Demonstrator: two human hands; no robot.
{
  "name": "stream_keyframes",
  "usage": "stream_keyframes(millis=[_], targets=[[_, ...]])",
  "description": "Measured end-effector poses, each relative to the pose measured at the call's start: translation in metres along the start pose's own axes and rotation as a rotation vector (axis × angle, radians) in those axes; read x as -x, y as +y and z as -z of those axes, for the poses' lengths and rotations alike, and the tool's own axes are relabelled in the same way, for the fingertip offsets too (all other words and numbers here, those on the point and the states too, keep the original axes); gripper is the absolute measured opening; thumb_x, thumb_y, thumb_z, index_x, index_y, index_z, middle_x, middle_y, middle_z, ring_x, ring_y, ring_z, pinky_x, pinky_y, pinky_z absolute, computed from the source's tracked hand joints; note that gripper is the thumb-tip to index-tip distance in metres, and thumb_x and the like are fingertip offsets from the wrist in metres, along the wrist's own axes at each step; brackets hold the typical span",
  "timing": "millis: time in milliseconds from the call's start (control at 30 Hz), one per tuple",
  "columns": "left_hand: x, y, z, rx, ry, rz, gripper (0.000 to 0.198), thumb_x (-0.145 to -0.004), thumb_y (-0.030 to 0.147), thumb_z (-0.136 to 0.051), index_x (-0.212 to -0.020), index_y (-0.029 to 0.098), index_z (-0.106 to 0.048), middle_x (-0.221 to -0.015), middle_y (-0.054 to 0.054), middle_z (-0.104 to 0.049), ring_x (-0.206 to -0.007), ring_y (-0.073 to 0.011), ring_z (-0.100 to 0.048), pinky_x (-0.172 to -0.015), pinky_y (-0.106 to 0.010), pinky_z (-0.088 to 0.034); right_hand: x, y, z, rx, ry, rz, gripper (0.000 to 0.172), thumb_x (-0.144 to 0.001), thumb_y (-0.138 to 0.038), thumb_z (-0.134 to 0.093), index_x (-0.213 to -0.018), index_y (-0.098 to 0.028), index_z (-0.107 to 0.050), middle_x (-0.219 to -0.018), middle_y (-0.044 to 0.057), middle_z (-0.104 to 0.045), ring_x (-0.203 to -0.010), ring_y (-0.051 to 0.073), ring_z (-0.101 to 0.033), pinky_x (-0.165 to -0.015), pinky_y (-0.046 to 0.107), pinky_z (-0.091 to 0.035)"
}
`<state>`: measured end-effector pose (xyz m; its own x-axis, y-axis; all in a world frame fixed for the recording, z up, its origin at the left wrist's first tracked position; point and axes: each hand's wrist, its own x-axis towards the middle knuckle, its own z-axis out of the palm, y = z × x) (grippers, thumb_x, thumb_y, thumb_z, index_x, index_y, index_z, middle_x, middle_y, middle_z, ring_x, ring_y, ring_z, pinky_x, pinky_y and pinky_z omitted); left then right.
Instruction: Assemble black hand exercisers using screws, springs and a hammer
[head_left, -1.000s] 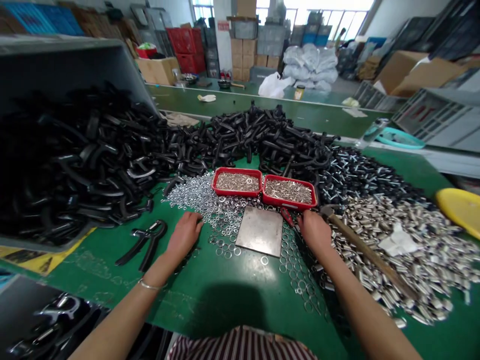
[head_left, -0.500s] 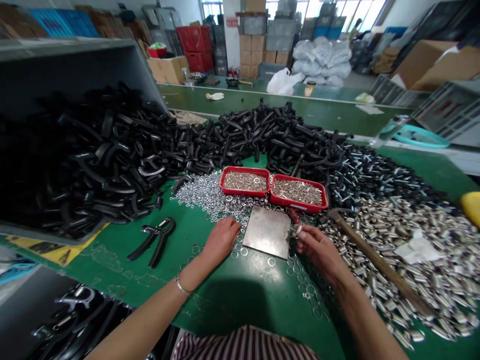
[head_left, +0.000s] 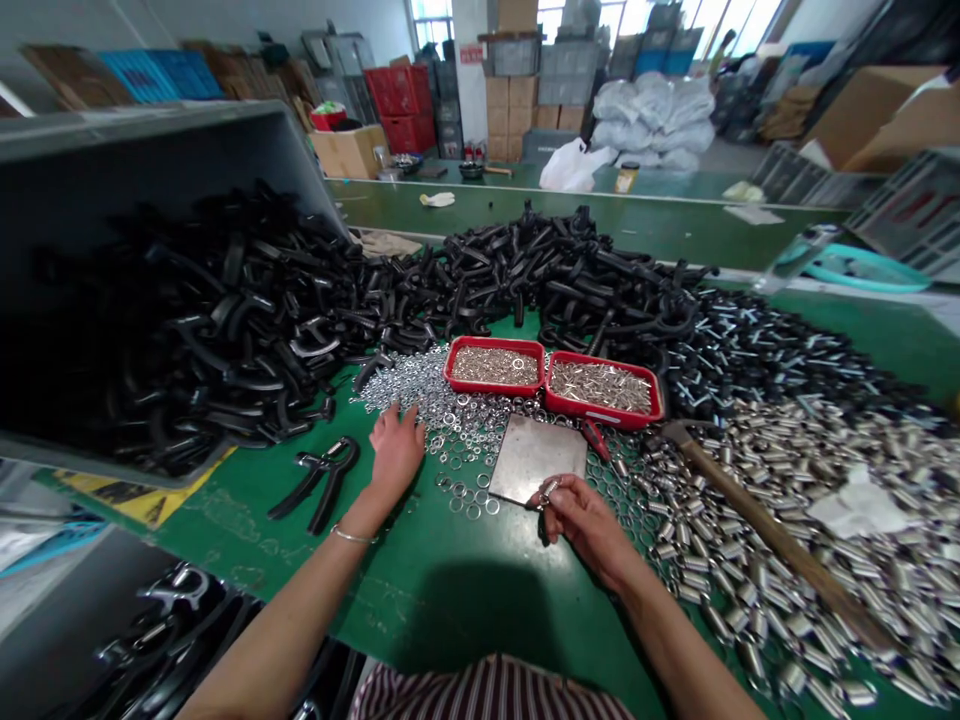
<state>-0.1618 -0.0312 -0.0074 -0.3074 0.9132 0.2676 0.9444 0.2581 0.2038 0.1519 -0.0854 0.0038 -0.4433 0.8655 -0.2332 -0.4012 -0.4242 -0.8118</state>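
My left hand [head_left: 397, 455] is open, fingers spread, at the near left edge of a pile of small metal nuts and rings [head_left: 409, 385]. My right hand [head_left: 585, 520] is closed in a pinch on a small shiny metal piece [head_left: 551, 490], at the near right corner of a flat metal plate [head_left: 536, 455]. The piece is too small to name exactly. An assembled black hand grip [head_left: 319, 480] with a spring lies left of my left hand. Loose metal rings [head_left: 469, 498] lie between the plate and my left hand.
Two red trays [head_left: 495, 388] of small metal parts stand behind the plate, near a red-handled tool [head_left: 596, 440]. A hammer [head_left: 780, 535] lies across metal springs [head_left: 720, 580] on the right. Black handles [head_left: 517, 265] heap up behind and spill from a grey crate [head_left: 307, 170].
My left hand has moved left from the plate's edge to the nuts, and its fingers have spread. My right hand has come left and nearer to me, still pinching the metal piece.
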Motion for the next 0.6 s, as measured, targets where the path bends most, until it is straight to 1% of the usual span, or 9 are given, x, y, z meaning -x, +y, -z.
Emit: stream_keyframes(millis=[67,167,267,333,400,500,533,600], targets=[[0.009,0.004,-0.01,0.053,-0.024,-0.014,0.044,-0.096,0.025,-0.044,-0.137,0.013,-0.053,-0.146,-0.021,-0.045,-0.134,-0.038,-0.041,-0.106,-0.056,-0.038,-0.001,0.0,-0.002,0.026,-0.002,-0.002,0.021,-0.09,-0.036,-0.068,-0.101,-0.022,-0.057,-0.098,0.006,-0.072,-0.058,0.011,-0.056,-0.057,0.027,-0.046],[0.029,0.027,-0.02,0.17,-0.007,-0.084,0.045,-0.097,0.021,-0.04,-0.139,0.011,-0.05,-0.146,-0.019,-0.046,-0.139,-0.0367,-0.035,-0.111,-0.055,-0.034,-0.002,0.0,-0.005,0.054,0.0,0.002,0.022,-0.089,-0.037,-0.068,-0.101,-0.021,-0.057,-0.098,0.006,-0.072,-0.057,0.011,-0.057,-0.057,0.027,-0.046],[0.049,0.051,-0.019,0.299,-0.033,-0.152,0.045,-0.096,0.02,-0.041,-0.14,0.01,-0.049,-0.146,-0.019,-0.047,-0.138,-0.0347,-0.037,-0.112,-0.054,-0.033,-0.002,0.001,-0.005,0.065,0.0,0.011,0.024,-0.089,-0.038,-0.068,-0.102,-0.021,-0.057,-0.098,0.007,-0.071,-0.057,0.011,-0.057,-0.056,0.027,-0.046],[0.056,0.057,-0.014,0.396,-0.066,-0.208,0.044,-0.097,0.02,-0.04,-0.14,0.012,-0.049,-0.144,-0.016,-0.05,-0.137,-0.0321,-0.038,-0.113,-0.053,-0.032,-0.001,0.002,-0.004,0.075,-0.003,0.02,0.023,-0.09,-0.038,-0.067,-0.102,-0.021,-0.057,-0.098,0.007,-0.071,-0.057,0.011,-0.057,-0.056,0.027,-0.046],[0.059,0.055,-0.007,0.502,-0.112,-0.268,0.041,-0.098,0.021,-0.04,-0.136,0.016,-0.054,-0.139,-0.011,-0.057,-0.136,-0.0286,-0.041,-0.115,-0.051,-0.033,0.0,0.003,-0.003,0.088,-0.007,0.026,0.022,-0.09,-0.037,-0.066,-0.103,-0.021,-0.057,-0.098,0.006,-0.071,-0.058,0.011,-0.057,-0.057,0.027,-0.046],[0.055,0.04,0.004,0.611,-0.147,-0.316,0.035,-0.1,0.024,-0.039,-0.128,0.02,-0.06,-0.13,-0.008,-0.063,-0.126,-0.023,-0.051,-0.112,-0.044,-0.039,0.0,0.003,-0.003,0.095,-0.015,0.03,0.021,-0.091,-0.036,-0.066,-0.103,-0.021,-0.057,-0.098,0.006,-0.071,-0.059,0.011,-0.058,-0.058,0.027,-0.046],[0.052,0.034,0.007,0.606,-0.134,-0.312,0.034,-0.1,0.024,-0.04,-0.126,0.021,-0.061,-0.128,-0.008,-0.064,-0.122,-0.0223,-0.054,-0.11,-0.043,-0.04,0.0,0.002,-0.003,0.096,-0.016,0.03,0.021,-0.091,-0.036,-0.066,-0.103,-0.022,-0.057,-0.097,0.005,-0.071,-0.059,0.011,-0.058,-0.058,0.027,-0.046],[0.047,0.023,0.012,0.527,-0.093,-0.278,0.034,-0.099,0.025,-0.042,-0.127,0.02,-0.06,-0.125,-0.009,-0.064,-0.117,-0.0237,-0.055,-0.107,-0.045,-0.041,0.0,0.002,-0.003,0.101,-0.015,0.03,0.021,-0.091,-0.036,-0.066,-0.104,-0.022,-0.057,-0.096,0.005,-0.071,-0.059,0.011,-0.058,-0.058,0.026,-0.046]])
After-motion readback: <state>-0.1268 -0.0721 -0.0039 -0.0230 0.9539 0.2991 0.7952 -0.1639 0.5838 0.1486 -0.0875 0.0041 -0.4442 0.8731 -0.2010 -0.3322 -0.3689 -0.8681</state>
